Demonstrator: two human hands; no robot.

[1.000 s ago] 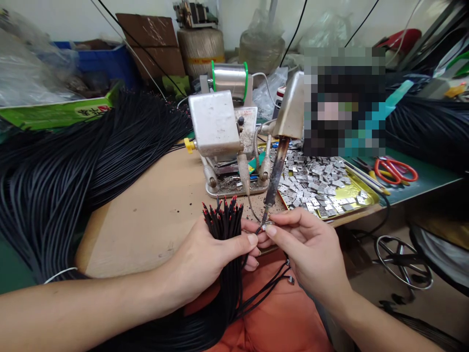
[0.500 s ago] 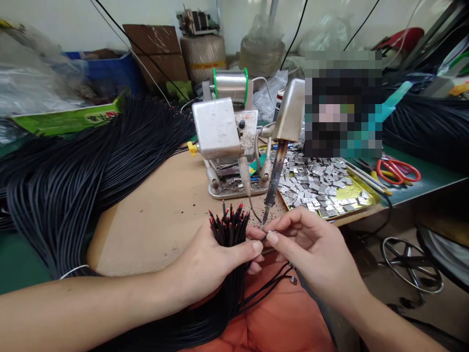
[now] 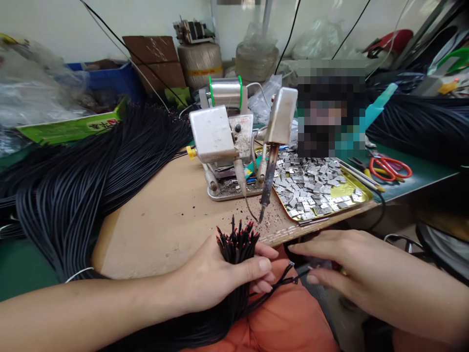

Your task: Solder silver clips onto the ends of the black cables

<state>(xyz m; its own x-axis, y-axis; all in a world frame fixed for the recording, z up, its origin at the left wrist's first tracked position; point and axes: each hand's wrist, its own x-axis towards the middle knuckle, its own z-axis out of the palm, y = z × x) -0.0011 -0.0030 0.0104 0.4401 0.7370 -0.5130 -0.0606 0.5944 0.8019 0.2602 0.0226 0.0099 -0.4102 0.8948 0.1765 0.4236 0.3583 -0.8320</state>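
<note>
My left hand is wrapped around an upright bundle of black cables; their trimmed ends show red wire tips at the top. To the right, my right hand is over the table's front edge, index finger stretched out. A single black cable runs to its thumb and appears to be held there, its end blurred. Below, a few cables with small metal ends lie across the orange cloth on my lap. The soldering iron points down at the tabletop, just beyond the bundle; neither hand touches it.
The soldering stand carries a solder spool. Right of it, a yellow tray holds many small metal plates. Red-handled scissors lie farther right. A large heap of black cables covers the left side. Another person sits across the table.
My right hand has moved right, away from the iron tip and from my left fingers, drawing a cable along. My left hand still holds the bundle, slightly lower and more to the right in view.
</note>
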